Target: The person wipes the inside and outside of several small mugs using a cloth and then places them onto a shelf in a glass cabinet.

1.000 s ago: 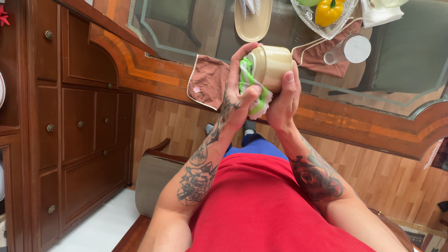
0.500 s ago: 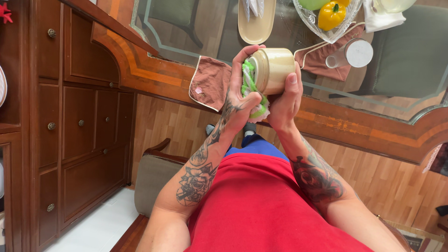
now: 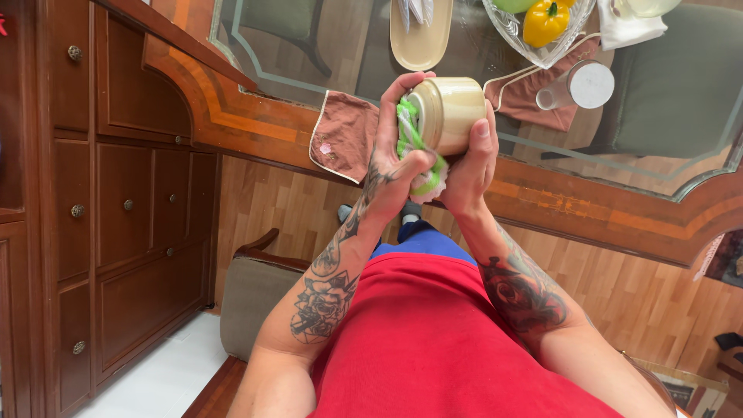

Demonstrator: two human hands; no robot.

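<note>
Clasped around a cream glazed ceramic jar [image 3: 453,108], my right hand [image 3: 472,166] holds it on its side above the table edge, thumb along its wall. My left hand [image 3: 395,166] is closed on a green-and-white knitted cloth [image 3: 414,147], pressing it against the jar's end. To wipe well, I'd judge the right hand should keep the jar steady while the cloth works round the rim with firm contact. Just beyond lie a brown fabric napkin [image 3: 344,135], a glass-topped wooden table [image 3: 255,116], a cream oval dish [image 3: 420,39] and a cut-glass bowl [image 3: 511,31].
</note>
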